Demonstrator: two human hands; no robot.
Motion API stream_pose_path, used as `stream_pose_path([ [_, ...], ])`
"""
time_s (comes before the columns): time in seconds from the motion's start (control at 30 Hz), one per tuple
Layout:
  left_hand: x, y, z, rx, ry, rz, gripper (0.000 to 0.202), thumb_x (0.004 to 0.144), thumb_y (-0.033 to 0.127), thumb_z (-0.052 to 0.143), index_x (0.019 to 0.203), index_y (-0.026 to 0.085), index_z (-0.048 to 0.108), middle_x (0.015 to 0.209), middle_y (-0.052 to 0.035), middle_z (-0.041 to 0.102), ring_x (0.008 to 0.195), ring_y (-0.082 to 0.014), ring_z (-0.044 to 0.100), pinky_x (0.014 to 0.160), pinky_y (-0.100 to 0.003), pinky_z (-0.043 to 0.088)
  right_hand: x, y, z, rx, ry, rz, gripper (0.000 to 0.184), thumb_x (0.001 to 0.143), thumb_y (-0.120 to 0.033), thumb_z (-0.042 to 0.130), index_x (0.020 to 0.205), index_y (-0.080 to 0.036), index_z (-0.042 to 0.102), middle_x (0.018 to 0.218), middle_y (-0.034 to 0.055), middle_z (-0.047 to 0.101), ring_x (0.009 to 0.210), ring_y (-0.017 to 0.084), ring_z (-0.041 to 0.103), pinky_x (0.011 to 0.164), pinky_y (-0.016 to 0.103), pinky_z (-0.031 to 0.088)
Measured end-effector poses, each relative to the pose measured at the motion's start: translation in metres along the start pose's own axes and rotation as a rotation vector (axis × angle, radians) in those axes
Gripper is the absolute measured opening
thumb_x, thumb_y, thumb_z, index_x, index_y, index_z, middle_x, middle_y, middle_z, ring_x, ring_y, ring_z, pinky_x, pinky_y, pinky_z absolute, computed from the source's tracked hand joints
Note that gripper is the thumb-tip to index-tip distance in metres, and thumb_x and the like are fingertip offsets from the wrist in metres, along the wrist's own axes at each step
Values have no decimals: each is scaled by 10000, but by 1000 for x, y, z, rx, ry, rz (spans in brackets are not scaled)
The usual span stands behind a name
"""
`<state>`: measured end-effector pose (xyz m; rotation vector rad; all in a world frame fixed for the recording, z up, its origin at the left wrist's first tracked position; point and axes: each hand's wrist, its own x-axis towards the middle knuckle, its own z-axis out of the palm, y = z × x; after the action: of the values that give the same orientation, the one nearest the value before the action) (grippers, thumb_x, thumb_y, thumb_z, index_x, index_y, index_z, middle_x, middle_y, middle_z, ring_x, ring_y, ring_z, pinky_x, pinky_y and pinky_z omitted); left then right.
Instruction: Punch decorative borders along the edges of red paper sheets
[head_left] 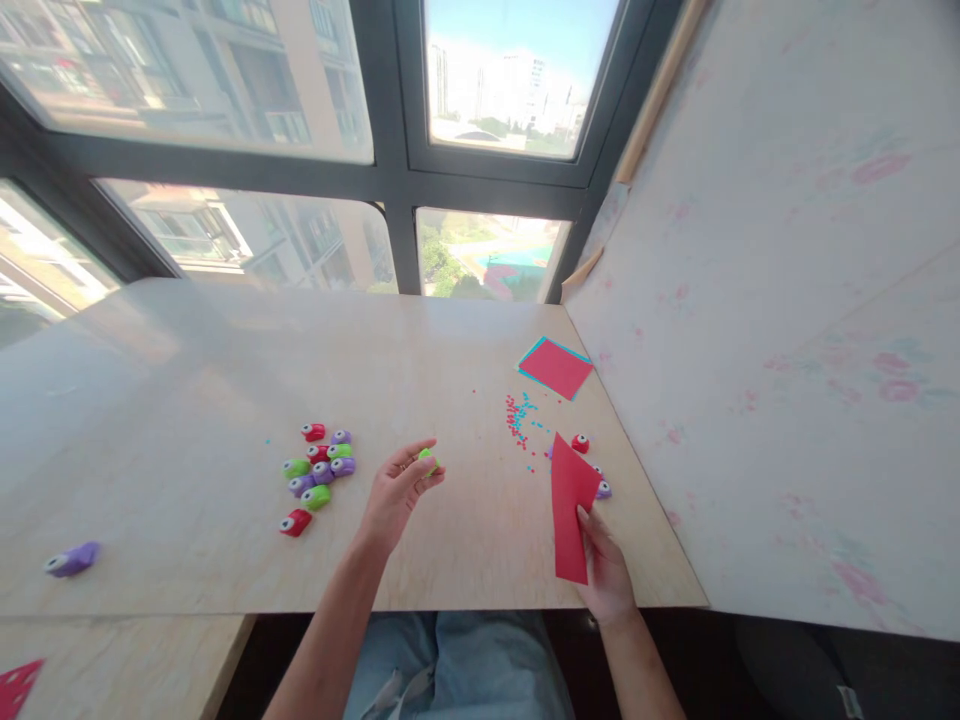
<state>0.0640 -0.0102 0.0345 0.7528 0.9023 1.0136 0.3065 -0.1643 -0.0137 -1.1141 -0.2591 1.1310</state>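
Note:
Between the thumb and fingers of my left hand (400, 492) is a small green craft punch (427, 460), partly covered by the fingers. My right hand (607, 570) grips a red sheet of paper (574, 510) near its lower right edge, tilted above the table. Behind that sheet, a red craft punch (580, 443) and a purple one (604, 489) show in part. Left of my left hand lies a group of several red, green and purple punches, among them a green punch (316, 497) and a red punch (295, 522).
Small red and blue paper bits (517, 418) lie scattered right of centre. Beyond them is a stack of red and blue paper (556, 368) near the wall (787, 300). A lone purple punch (73, 560) lies far left. Punched red paper (19, 690) shows at the lower left corner.

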Motion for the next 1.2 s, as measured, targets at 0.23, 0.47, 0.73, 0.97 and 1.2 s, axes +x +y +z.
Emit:
stream_pose_path([
  [0.23, -16, -2, -41, 54, 136, -42, 501, 571, 373, 885, 993, 131, 764, 817, -50, 715, 651, -132, 657, 668, -278, 583, -6, 0, 19, -109, 36, 30, 406, 669, -419, 842, 993, -201, 728, 980, 96, 777, 899, 326, 723, 761, 455, 591],
  [0.47, -19, -10, -44, 169, 91, -35, 591, 636, 456, 837, 1127, 147, 723, 884, -58, 732, 683, -148, 663, 664, -294, 590, -13, 14, 33, -570, 7, -118, 430, 735, -542, 763, 973, -186, 721, 937, 82, 764, 841, 281, 684, 727, 365, 560],
  [0.73, -17, -13, -49, 231, 18, 13, 530, 700, 436, 786, 1135, 143, 712, 884, -71, 734, 613, -143, 650, 583, -269, 566, -12, 25, 45, -804, -35, -235, 412, 798, -576, 676, 905, -180, 719, 815, 64, 729, 758, 251, 645, 654, 322, 518],
  [0.97, -16, -16, -56, 206, -49, 9, 536, 700, 399, 798, 1166, 151, 701, 847, -69, 742, 700, -196, 705, 691, -333, 597, -7, 28, 51, -881, -51, -273, 410, 814, -570, 650, 886, -170, 701, 860, 79, 726, 720, 232, 621, 617, 312, 493],
  [1.2, -19, -15, -65, 40, -161, -48, 568, 749, 454, 773, 1236, 180, 671, 1151, -113, 720, 1002, -270, 716, 924, -431, 560, -9, 28, 53, -906, -30, -312, 393, 801, -570, 664, 789, -178, 680, 787, 52, 706, 692, 213, 601, 614, 296, 479],
])
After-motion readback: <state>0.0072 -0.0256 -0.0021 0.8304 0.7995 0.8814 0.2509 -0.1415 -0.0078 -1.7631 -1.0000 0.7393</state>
